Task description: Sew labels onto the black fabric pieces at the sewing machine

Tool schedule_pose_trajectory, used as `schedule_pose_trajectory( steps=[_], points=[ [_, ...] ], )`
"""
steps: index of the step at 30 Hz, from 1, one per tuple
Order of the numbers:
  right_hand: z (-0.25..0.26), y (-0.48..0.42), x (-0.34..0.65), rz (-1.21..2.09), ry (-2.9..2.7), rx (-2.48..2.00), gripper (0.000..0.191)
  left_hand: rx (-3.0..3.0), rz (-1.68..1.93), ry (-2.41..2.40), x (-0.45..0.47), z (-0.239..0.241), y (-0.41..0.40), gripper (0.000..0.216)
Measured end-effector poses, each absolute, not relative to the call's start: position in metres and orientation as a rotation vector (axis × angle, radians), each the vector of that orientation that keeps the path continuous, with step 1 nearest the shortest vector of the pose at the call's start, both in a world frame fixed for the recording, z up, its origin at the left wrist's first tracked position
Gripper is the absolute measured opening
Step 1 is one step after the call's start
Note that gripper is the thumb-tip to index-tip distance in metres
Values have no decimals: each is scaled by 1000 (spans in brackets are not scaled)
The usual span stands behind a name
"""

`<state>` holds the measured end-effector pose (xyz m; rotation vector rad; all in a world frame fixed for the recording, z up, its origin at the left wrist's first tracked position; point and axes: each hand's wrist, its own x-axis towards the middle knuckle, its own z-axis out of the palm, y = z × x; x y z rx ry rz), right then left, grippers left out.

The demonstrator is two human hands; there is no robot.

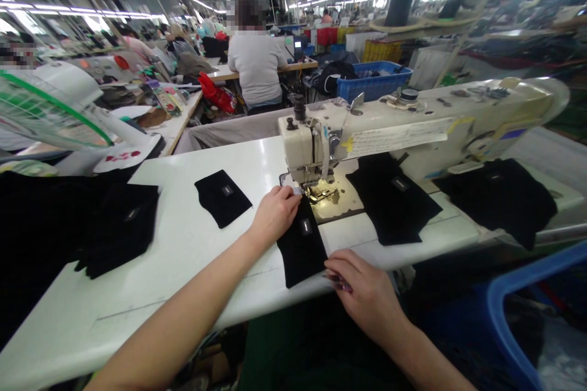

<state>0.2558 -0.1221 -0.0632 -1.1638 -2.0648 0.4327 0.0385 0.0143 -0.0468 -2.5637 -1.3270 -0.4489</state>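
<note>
1. Black cloth piece (298, 256), centre of the frame, its long axis running from beneath the sewing machine (300, 149) down towards the table's (178, 208) front edge!
2. Left hand (276, 212) at its upper end, nearer the machine, fingers bunched; pinching or pressing, can't tell.
3. Right hand (360, 281) pinches the lower right corner; cloth lies up and left of it.

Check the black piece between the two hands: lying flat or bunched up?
Flat: the black piece shows clear edges on the white table, its label facing up; the left hand partly hides its upper end.
</note>
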Motion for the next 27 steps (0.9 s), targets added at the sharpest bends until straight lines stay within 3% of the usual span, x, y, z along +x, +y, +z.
schedule_pose_trajectory(
  steps=[8, 27],
  points=[
    [-58, -122, 256, 407, -2097, -1200, 23, -2666, -530, -1196, 40, -45, 15, 24],
    [-60, -123, 253, 425, -2123, -1188, 25, -2677, -489, -1201, 37, -43, 18, 25]
  ],
)
